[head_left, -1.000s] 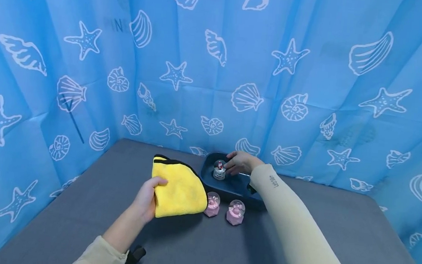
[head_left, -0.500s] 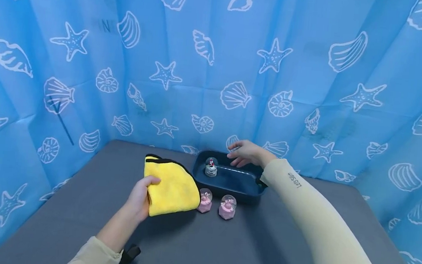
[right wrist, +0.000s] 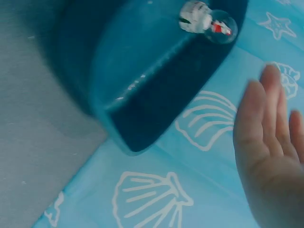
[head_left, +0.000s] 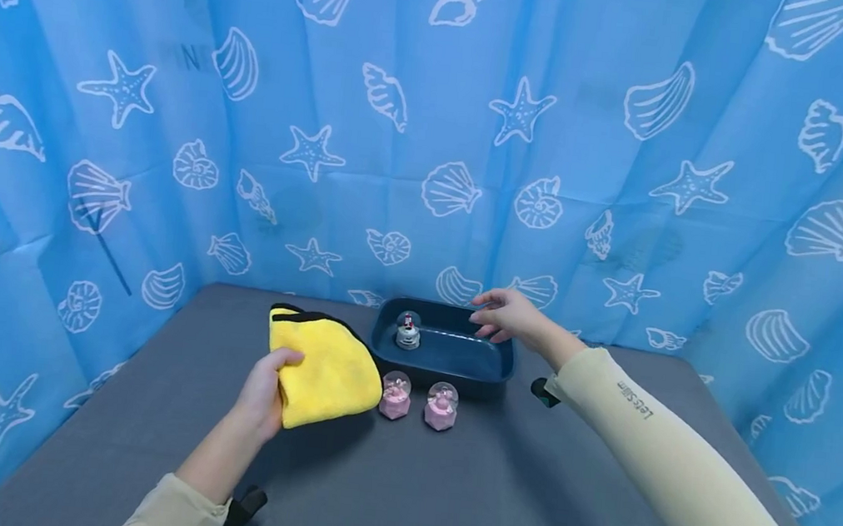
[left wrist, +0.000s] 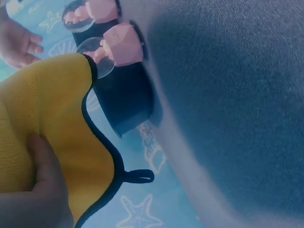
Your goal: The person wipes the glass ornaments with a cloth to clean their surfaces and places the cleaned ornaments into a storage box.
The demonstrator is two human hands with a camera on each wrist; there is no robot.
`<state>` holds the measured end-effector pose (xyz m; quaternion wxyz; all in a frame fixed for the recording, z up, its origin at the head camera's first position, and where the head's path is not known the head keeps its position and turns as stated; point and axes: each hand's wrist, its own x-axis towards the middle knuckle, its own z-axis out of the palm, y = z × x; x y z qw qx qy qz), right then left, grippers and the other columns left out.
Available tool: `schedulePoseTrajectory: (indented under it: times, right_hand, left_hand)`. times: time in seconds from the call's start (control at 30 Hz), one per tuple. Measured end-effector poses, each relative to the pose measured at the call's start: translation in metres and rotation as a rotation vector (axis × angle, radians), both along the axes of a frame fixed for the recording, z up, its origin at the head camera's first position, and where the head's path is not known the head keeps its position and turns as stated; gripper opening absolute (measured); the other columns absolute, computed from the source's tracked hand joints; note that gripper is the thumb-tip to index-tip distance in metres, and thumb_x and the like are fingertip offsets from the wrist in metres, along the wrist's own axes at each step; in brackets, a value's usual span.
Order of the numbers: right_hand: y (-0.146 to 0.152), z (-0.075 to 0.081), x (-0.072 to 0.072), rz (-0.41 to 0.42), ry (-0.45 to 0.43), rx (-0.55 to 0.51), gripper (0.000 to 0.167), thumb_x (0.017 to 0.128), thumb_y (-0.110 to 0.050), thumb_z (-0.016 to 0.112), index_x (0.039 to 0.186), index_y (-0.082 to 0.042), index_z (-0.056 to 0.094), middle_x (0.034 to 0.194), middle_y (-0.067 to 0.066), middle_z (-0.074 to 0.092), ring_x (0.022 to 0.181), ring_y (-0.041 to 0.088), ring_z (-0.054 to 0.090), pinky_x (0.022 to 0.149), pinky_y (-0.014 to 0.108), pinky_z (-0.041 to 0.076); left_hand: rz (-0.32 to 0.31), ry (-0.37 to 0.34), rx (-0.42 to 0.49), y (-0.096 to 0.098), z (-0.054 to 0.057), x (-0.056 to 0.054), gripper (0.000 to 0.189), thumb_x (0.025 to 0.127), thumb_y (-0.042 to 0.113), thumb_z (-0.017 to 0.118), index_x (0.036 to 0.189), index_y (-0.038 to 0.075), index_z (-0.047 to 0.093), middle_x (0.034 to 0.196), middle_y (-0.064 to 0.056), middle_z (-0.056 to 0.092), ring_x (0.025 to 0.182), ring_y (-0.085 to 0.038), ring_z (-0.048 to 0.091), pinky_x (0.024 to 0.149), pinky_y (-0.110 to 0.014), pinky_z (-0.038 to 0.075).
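Observation:
My left hand (head_left: 265, 391) grips a folded yellow cloth (head_left: 329, 372) with black edging, thumb on top; a black loop shows on its edge in the left wrist view. Over the right end of a dark blue tray (head_left: 450, 372) my right hand (head_left: 510, 317) hovers with relaxed fingers and nothing in them. Inside the tray, at its left end, stands a small snow globe (head_left: 408, 331) with a white base and a red figure. Two pink snow globes, one nearer the cloth (head_left: 396, 396) and one to its right (head_left: 441, 407), stand in front of the tray.
A grey cloth-covered table (head_left: 491, 495) lies under everything. Behind and beside it hangs a blue curtain (head_left: 403, 128) with white shells and starfish. The tray stands near the table's back edge, close to the curtain.
My right hand has drawn back from the snow globe in the tray toward the tray's right end. The left hand still holds the cloth. The head view has turned slightly right.

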<state>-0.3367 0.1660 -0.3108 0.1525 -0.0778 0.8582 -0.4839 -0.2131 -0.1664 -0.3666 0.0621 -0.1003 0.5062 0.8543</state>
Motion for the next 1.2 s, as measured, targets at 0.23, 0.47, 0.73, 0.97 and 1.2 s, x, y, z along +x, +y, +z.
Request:
schedulePoseTrajectory:
  times: [0.23, 0.47, 0.73, 0.97, 1.2]
  right_hand:
    - [0.010, -0.012, 0.023, -0.077, 0.103, -0.025, 0.032, 0.099, -0.011, 0.054, 0.126, 0.005, 0.051, 0.113, 0.024, 0.063, 0.083, 0.027, 0.065, 0.069, 0.033, 0.053]
    - [0.012, -0.019, 0.052, -0.024, 0.108, -0.011, 0.026, 0.099, -0.008, 0.054, 0.121, 0.006, 0.053, 0.102, 0.020, 0.065, 0.079, 0.027, 0.064, 0.068, 0.036, 0.052]
    - [0.017, -0.041, 0.070, -0.055, 0.069, -0.018, 0.024, 0.098, -0.008, 0.055, 0.118, 0.005, 0.056, 0.099, 0.013, 0.068, 0.080, 0.022, 0.064, 0.067, 0.034, 0.050]
    - [0.014, -0.054, 0.079, -0.077, 0.034, -0.026, 0.030, 0.095, -0.013, 0.062, 0.119, 0.005, 0.057, 0.102, 0.011, 0.066, 0.096, 0.033, 0.061, 0.077, 0.044, 0.050]
    - [0.008, -0.065, 0.087, -0.013, -0.040, -0.047, 0.044, 0.093, -0.011, 0.063, 0.131, 0.007, 0.050, 0.126, 0.023, 0.057, 0.110, 0.032, 0.058, 0.089, 0.053, 0.046]
  left_hand:
    - [0.003, 0.006, 0.005, -0.005, 0.003, 0.005, 0.036, 0.096, 0.011, 0.041, 0.130, 0.012, 0.030, 0.108, 0.001, 0.051, 0.095, -0.011, 0.057, 0.085, -0.029, 0.048]
    - [0.024, 0.004, 0.005, -0.015, 0.000, 0.006, 0.030, 0.096, 0.012, 0.040, 0.125, 0.015, 0.031, 0.106, 0.002, 0.050, 0.095, -0.010, 0.056, 0.086, -0.028, 0.048]
    - [0.008, 0.017, 0.026, -0.011, 0.000, 0.004, 0.028, 0.097, 0.011, 0.039, 0.124, 0.014, 0.033, 0.104, 0.003, 0.053, 0.094, -0.009, 0.058, 0.086, -0.028, 0.048]
    - [-0.003, 0.021, 0.021, -0.011, 0.001, 0.001, 0.028, 0.097, 0.012, 0.040, 0.124, 0.015, 0.033, 0.105, 0.004, 0.052, 0.095, -0.009, 0.057, 0.086, -0.028, 0.048]
    - [0.003, 0.021, 0.048, -0.009, 0.002, 0.000, 0.025, 0.097, 0.011, 0.039, 0.122, 0.016, 0.033, 0.103, 0.004, 0.052, 0.094, -0.008, 0.057, 0.086, -0.027, 0.048]
